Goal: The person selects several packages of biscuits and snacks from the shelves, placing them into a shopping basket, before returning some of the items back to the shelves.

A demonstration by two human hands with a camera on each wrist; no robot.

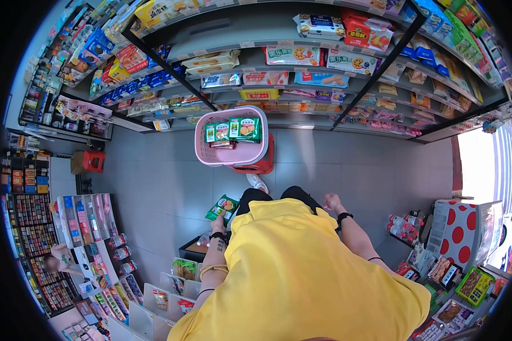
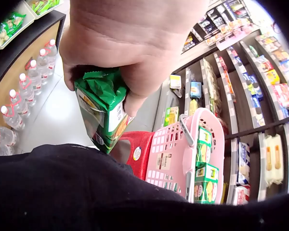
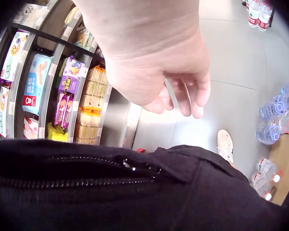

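Note:
My left hand [image 1: 218, 225] grips a green packet of biscuits [image 1: 224, 207], held low beside my left leg. In the left wrist view the thumb and fingers close around the top of that packet, which hangs below the palm. My right hand [image 3: 156, 72] hangs at my right side, its fingers loosely curled with nothing in them. Ahead of me a pink shopping basket [image 1: 200, 143] rests on a red stool [image 1: 263, 165]. Similar green biscuit packets [image 1: 246, 129] lie in the basket, above a darker pack.
Shelves of packaged snacks [image 1: 293, 55] curve across the front. Water bottles [image 2: 33, 77] line a low display to my left, and more bottles [image 1: 404, 226] stand on my right. Compartment bins [image 1: 159, 298] are close behind my left arm. Far left, another person [image 1: 57, 258] is beside a rack.

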